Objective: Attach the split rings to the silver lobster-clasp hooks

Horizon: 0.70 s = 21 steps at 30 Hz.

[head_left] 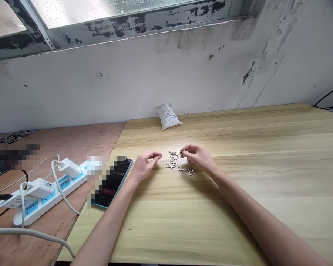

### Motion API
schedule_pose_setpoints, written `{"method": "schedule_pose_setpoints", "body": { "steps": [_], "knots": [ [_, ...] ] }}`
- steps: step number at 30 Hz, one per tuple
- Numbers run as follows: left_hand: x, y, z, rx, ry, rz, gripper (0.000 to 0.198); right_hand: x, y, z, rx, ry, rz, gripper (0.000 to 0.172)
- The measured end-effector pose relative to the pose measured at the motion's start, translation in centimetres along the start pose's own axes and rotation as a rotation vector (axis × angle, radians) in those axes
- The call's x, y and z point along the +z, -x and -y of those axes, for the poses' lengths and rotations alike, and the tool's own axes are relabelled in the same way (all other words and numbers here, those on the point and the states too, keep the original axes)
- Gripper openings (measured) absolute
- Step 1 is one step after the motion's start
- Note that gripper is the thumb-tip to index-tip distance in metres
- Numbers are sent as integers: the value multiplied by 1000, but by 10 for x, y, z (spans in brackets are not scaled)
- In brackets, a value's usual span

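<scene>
Several small silver swivel clasps (173,162) lie in a loose cluster on the wooden tabletop, between my two hands. My right hand (197,156) reaches over the right side of the cluster, thumb and forefinger pinched on a swivel clasp (181,152) at its upper edge. To the left of the cluster, my left hand (145,164) is closed in a pinch. Whatever sits at its fingertips is too small to name. Just below those fingers, a small metal ring (155,168) rests on the table.
A phone (112,184) showing a timer lies left of my left forearm. Farther left are a white power strip (72,184) with plugged-in chargers and loose cables on a brown board. A white printed packet (168,116) stands at the back, near the wall.
</scene>
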<state>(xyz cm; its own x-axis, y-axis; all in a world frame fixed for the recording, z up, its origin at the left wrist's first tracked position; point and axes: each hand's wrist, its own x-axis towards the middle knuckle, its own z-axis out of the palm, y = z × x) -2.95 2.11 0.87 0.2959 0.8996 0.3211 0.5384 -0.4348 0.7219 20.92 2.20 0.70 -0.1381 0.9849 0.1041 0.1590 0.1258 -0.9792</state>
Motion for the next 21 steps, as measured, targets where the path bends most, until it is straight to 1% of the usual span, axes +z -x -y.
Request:
{"method": "schedule_pose_setpoints", "body": {
  "steps": [2,5,9,13,16,19,21],
  "knots": [
    [1,1,-3,-61,73,20,21,1,1,0,17,-106,34,20],
    [3,2,-8,-126,190,51,22,5,3,-1,34,-193,119,25],
    [9,4,-9,-99,208,79,19,13,6,-3,9,-234,193,29],
    [12,5,-7,-52,145,132,22,19,8,-5,-27,-234,183,32],
    [13,5,-8,-17,134,144,22,23,9,-6,-30,-224,165,32],
    [14,7,-12,-38,145,145,20,26,11,-5,-51,-202,146,34],
    [15,7,-14,-52,153,157,19,27,11,-4,-56,-183,111,35]
  ]
}}
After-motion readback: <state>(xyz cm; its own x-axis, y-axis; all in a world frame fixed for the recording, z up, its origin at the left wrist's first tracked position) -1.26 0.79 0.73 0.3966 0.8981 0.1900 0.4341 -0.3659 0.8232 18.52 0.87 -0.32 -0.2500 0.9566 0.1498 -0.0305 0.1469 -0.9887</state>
